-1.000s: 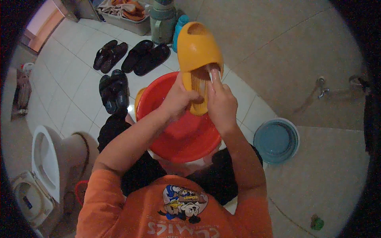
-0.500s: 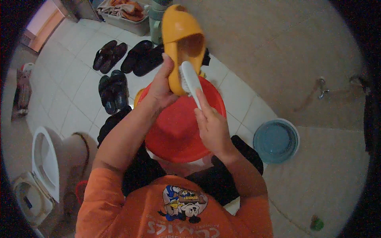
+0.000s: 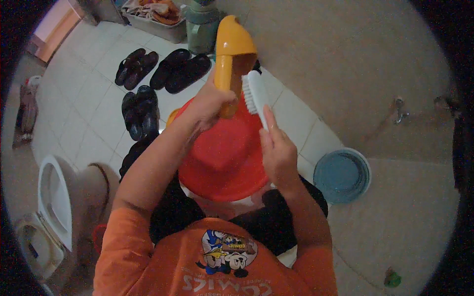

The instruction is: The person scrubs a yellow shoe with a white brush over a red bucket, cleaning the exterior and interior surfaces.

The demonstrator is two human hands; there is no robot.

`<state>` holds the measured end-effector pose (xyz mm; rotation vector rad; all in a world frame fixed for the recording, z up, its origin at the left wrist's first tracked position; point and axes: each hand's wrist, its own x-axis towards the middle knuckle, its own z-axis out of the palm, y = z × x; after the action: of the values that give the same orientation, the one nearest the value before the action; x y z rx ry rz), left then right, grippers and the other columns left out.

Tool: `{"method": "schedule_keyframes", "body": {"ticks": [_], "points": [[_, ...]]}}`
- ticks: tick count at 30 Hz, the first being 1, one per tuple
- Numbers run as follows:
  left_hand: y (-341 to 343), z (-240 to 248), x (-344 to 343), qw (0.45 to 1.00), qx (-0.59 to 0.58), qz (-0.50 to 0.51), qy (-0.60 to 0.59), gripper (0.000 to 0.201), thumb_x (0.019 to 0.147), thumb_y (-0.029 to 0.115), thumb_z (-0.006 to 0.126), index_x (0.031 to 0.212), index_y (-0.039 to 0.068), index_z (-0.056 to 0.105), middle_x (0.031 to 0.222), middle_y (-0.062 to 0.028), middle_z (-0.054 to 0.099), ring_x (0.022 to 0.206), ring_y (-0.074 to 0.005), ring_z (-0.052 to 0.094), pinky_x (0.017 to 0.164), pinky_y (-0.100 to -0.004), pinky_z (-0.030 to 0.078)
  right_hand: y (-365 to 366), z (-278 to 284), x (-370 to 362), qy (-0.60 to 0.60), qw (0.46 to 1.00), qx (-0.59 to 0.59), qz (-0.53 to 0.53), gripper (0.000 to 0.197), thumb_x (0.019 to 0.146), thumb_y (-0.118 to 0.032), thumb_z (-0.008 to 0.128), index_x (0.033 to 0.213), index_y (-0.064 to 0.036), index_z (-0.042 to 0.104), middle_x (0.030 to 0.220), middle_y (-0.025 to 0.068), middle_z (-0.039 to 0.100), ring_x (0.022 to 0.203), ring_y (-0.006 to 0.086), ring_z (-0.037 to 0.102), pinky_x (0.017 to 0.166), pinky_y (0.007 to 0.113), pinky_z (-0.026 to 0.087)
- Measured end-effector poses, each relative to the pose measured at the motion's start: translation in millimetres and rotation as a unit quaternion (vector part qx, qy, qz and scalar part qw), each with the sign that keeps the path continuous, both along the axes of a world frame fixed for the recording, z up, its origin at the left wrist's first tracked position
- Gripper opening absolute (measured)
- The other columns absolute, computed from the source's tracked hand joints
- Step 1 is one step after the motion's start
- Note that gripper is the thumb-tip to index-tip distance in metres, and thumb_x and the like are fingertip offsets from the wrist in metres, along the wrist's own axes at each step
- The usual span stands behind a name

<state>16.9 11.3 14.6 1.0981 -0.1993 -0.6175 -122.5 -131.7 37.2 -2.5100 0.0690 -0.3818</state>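
Observation:
A yellow slipper [image 3: 234, 42] is held up over the far side of a red basin [image 3: 224, 158], its toe pointing away from me. My left hand [image 3: 212, 101] is closed around the slipper's heel end, and the slipper is turned so that its side edge faces me. In my right hand [image 3: 280, 148] is a white scrub brush [image 3: 257, 93], gripped by its handle. The bristles face left toward the slipper's open side, with a small gap showing between them. The basin rests between my knees; its inside looks plain red.
Several dark slippers [image 3: 140, 113] lie on the tiles at the left. A bucket [image 3: 342, 175] with bluish contents stands at the right. At the far side are a bin of cloths [image 3: 158, 19] and a green container [image 3: 201, 32]. A toilet [image 3: 59, 197] is at the left, a wall tap [image 3: 401, 111] at the right.
The slipper has rolled from facing me to edge-on and shifted slightly right. The brush has come off its inner sole and moved right with my right hand.

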Motion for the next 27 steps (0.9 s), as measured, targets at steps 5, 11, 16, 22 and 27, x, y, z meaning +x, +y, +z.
{"method": "schedule_keyframes", "body": {"ticks": [5,11,16,22,27], "points": [[-19,-11,-5,0.999,0.021,-0.007,0.025,0.068,0.068,-0.008,0.054,0.130,0.008,0.030,0.114,-0.0095,0.049,0.109,-0.0200,0.048,0.090,-0.0336,0.041,16,-6,6,-0.037,0.987,-0.153,0.026,0.046,0.088,-0.025,0.054,0.132,-0.0184,0.043,0.062,0.0110,0.047,0.054,0.0258,0.056,0.047,0.035,0.046],[-27,-16,-30,0.982,0.149,0.028,-0.114,0.070,0.072,0.008,0.068,0.132,0.007,0.033,0.115,-0.0109,0.054,0.098,-0.0194,0.055,0.079,-0.0305,0.047,9,3,43,0.027,0.962,-0.257,-0.091,0.048,0.087,-0.026,0.054,0.133,-0.0270,0.041,0.069,0.0129,0.054,0.058,0.0294,0.058,0.048,0.038,0.048],[-14,-22,-14,0.941,0.271,0.140,-0.146,0.058,0.073,0.004,0.063,0.127,0.005,0.040,0.109,-0.0143,0.058,0.100,-0.0229,0.057,0.083,-0.0327,0.046,39,7,10,0.146,0.950,-0.274,-0.014,0.046,0.088,-0.029,0.052,0.132,-0.0301,0.041,0.072,0.0122,0.054,0.056,0.0273,0.058,0.045,0.038,0.047],[-33,-39,-35,0.901,0.335,0.140,-0.237,0.044,0.074,0.001,0.056,0.118,0.008,0.051,0.103,-0.0202,0.060,0.097,-0.0364,0.056,0.082,-0.0413,0.045,2,3,47,0.045,0.931,-0.340,-0.125,0.045,0.087,-0.028,0.053,0.131,-0.0302,0.043,0.070,0.0108,0.051,0.056,0.0287,0.058,0.044,0.040,0.047],[-22,-37,-26,0.875,0.370,0.148,-0.276,0.038,0.076,0.005,0.056,0.113,0.008,0.054,0.096,-0.0195,0.062,0.091,-0.0364,0.058,0.077,-0.0421,0.047,22,-6,15,0.098,0.942,-0.313,-0.066,0.045,0.087,-0.026,0.052,0.131,-0.0311,0.043,0.071,0.0110,0.051,0.055,0.0293,0.057,0.044,0.040,0.047]]}}
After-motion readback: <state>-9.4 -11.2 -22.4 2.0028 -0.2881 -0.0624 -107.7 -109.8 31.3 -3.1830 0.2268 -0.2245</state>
